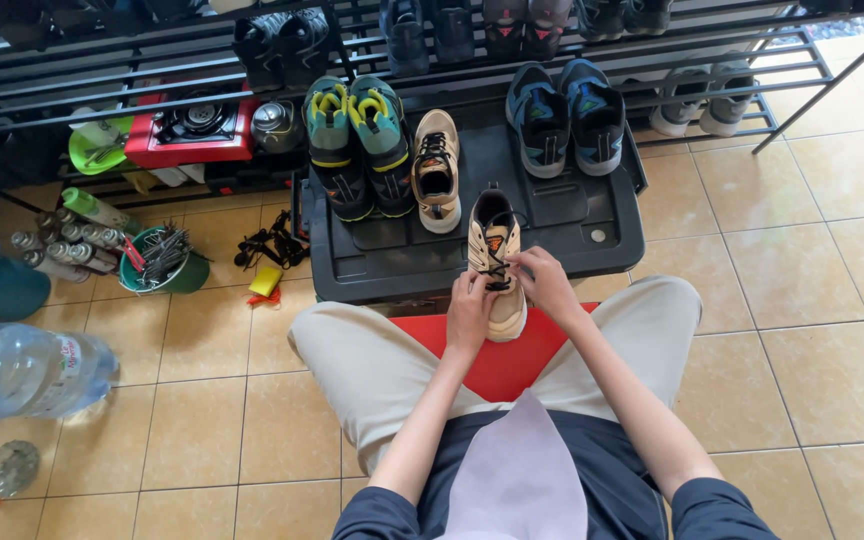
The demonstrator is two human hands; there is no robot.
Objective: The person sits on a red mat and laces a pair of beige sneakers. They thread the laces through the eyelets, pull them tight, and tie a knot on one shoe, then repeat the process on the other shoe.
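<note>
A tan sneaker (497, 232) with black laces lies toe toward me at the front edge of a black plastic box lid (572, 215). My left hand (469, 313) grips the sneaker's left side by the toe. My right hand (545, 282) pinches the black lace on its right side. Its matching tan sneaker (437, 170) stands further back on the lid. I sit on a red stool (497, 365) with my knees apart.
Teal-and-yellow sneakers (357, 145) and blue-grey sneakers (564, 115) also stand on the lid. Behind is a black metal shoe rack (792, 45). At left are a red gas stove (192, 130), a green bucket of tools (162, 260), cans and a large water bottle (22, 370).
</note>
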